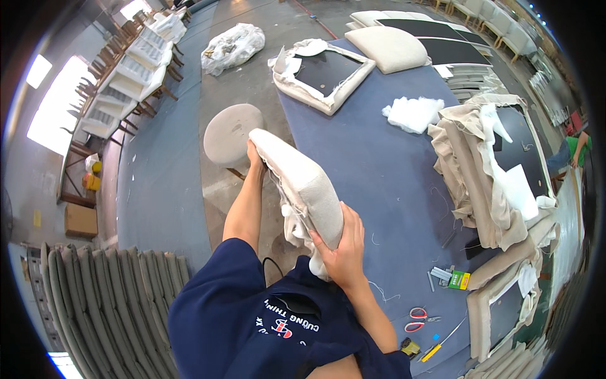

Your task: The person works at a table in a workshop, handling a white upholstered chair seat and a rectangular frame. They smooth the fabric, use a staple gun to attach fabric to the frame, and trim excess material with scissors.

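Observation:
Between my two hands a beige upholstered seat cushion (303,180) is held tilted on edge, in front of my body at the table's left side. Loose fabric edges and white padding hang from its underside. My left hand (255,155) grips its far left end, the fingers partly hidden behind it. My right hand (343,249) is wrapped round the near right corner, thumb on the underside and fingers along the outer face. A round beige-topped stool (233,134) stands just beyond my left hand.
The blue-grey table (379,189) bears an upturned cushion (324,76), a finished cushion (387,49), white wadding (413,114) and stacked covers (486,170). Red-handled scissors (417,319), a yellow-handled tool (432,352) and a staple box (459,280) lie near right. Grey cushions (107,309) stack lower left. Another person (573,151) stands far right.

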Motion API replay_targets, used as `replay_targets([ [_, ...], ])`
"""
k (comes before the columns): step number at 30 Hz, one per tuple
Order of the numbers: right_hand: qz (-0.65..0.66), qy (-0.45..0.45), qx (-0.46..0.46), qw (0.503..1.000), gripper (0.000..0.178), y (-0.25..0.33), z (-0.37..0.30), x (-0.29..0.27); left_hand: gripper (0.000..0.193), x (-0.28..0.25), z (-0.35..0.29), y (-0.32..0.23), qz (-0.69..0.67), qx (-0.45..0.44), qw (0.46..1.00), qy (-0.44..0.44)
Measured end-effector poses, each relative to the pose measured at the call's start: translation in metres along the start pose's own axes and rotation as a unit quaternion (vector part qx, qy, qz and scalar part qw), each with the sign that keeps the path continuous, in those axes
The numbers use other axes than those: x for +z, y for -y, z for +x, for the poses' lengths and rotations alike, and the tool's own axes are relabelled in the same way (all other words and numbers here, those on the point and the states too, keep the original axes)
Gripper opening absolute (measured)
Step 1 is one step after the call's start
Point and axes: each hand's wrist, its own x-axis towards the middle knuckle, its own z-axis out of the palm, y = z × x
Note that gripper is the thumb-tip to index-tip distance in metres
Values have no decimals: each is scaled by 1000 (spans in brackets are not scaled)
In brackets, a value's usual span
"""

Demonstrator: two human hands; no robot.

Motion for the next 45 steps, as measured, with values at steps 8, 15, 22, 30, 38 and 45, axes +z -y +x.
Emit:
replay_targets([
  [8, -98, -76, -34, 992, 89, 82, -10, -59, 60, 91, -6, 25, -53, -115, 985, 121],
  [15, -162, -182, 77, 967, 82, 49, -25, -62, 43, 176, -85, 88, 242, -24, 948, 206],
  [22, -151, -213, 110, 959, 80, 36, -29, -70, 42, 205, -168, 30, 178, 269, 884, 339],
  [30, -166, -208, 118, 957, 81, 42, -20, -68, 50, 209, -256, -76, 89, 337, 720, 600],
  [38, -84, -189, 81, 975, 81, 53, -27, -50, 56, 195, -256, -76, 64, 257, 749, 608],
  [45, -86, -180, 67, 978, 83, 57, -22, -38, 56, 191, -247, -76, 36, 233, 765, 600],
])
